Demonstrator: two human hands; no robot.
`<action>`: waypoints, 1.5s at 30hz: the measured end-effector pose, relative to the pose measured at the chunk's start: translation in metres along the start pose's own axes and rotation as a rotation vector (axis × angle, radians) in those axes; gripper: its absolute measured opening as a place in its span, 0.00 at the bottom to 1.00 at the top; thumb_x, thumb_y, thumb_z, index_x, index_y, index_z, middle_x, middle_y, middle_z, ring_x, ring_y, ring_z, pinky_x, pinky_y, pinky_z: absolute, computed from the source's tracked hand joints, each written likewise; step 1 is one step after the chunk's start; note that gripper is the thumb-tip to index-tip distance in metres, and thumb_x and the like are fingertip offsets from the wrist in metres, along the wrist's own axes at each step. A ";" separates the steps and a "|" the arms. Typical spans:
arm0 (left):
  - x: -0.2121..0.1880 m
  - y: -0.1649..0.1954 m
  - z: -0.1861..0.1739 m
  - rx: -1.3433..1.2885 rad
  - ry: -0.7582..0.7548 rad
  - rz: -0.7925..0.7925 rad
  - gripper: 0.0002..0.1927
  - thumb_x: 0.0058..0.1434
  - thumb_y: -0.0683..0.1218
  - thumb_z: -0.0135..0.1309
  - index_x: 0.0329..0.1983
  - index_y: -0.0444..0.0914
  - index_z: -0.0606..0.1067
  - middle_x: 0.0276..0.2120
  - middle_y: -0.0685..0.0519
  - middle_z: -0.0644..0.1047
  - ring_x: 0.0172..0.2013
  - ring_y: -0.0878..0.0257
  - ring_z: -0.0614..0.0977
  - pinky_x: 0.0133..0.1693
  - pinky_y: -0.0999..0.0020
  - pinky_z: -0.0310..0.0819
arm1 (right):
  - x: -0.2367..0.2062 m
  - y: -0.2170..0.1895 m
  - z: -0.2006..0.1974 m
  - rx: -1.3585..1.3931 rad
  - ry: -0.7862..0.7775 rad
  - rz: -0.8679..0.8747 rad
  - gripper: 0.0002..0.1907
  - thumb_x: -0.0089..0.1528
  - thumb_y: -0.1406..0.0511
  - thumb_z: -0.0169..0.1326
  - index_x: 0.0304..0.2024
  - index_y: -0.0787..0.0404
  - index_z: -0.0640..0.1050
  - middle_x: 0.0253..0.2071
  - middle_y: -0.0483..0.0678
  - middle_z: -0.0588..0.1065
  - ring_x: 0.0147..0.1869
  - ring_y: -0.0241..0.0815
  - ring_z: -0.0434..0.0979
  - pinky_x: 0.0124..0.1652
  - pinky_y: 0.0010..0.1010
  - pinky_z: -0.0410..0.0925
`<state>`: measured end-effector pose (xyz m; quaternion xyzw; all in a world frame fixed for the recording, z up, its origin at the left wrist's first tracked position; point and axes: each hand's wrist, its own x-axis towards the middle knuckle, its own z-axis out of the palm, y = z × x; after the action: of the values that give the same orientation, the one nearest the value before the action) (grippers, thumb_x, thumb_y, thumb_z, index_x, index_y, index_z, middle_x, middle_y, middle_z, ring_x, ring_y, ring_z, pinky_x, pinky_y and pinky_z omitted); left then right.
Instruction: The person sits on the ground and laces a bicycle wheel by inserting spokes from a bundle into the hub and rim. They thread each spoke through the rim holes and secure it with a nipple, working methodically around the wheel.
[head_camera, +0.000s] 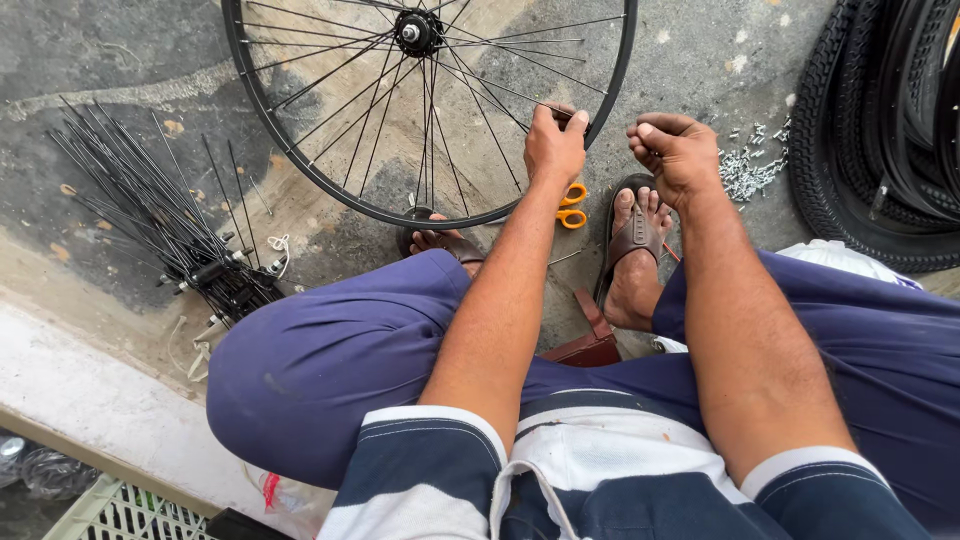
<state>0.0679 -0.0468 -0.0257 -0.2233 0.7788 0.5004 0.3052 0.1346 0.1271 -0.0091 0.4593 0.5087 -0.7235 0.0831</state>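
Now your left hand (555, 145) is the one on the wheel (430, 110): its fingers are pinched around the outer end of a spoke (500, 90), right where that spoke meets the rim (610, 90) on the near-right arc. The spoke's long axis runs from your fingertips up and to the left, far away from you, toward the hub (415, 32). So the thing lies beyond your fingers, not beside them.

Your right hand (675, 155) sits just to the right of the left one, apart from the rim and not touching it. Its fingers are curled in tight; something small may be nipped between thumb and forefinger, but you cannot tell what from this view. It is the nearer hand to the heap of small silver nipples (750, 170) lying on the ground at right.

Orange-handled scissors (572, 205) lie just under your left wrist, near your sandalled foot (630, 250). A bundle of loose spokes (160, 220) lies well apart on the left. Tyres (880, 130) are stacked far right.
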 end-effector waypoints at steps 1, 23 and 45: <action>-0.001 0.001 0.000 0.006 -0.001 0.001 0.14 0.61 0.52 0.59 0.46 0.43 0.73 0.41 0.52 0.82 0.42 0.56 0.85 0.45 0.60 0.79 | 0.001 0.003 0.001 0.007 0.001 -0.019 0.08 0.66 0.75 0.58 0.48 0.71 0.80 0.40 0.55 0.81 0.39 0.41 0.81 0.40 0.26 0.77; 0.009 -0.005 0.010 0.009 0.048 0.047 0.14 0.62 0.56 0.56 0.45 0.44 0.74 0.42 0.50 0.83 0.44 0.51 0.84 0.46 0.56 0.76 | 0.008 0.019 0.015 -0.155 -0.037 0.008 0.13 0.65 0.63 0.64 0.40 0.60 0.72 0.31 0.44 0.78 0.31 0.33 0.77 0.31 0.23 0.72; 0.005 -0.003 0.006 0.033 -0.019 0.026 0.14 0.65 0.55 0.53 0.48 0.44 0.71 0.41 0.50 0.83 0.43 0.52 0.84 0.47 0.55 0.75 | 0.002 0.013 0.040 -0.776 -0.039 -0.297 0.06 0.65 0.68 0.60 0.44 0.63 0.80 0.36 0.44 0.79 0.36 0.32 0.76 0.38 0.26 0.73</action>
<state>0.0673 -0.0431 -0.0330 -0.2035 0.7868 0.4935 0.3098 0.1187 0.0892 -0.0167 0.3015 0.8028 -0.4907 0.1544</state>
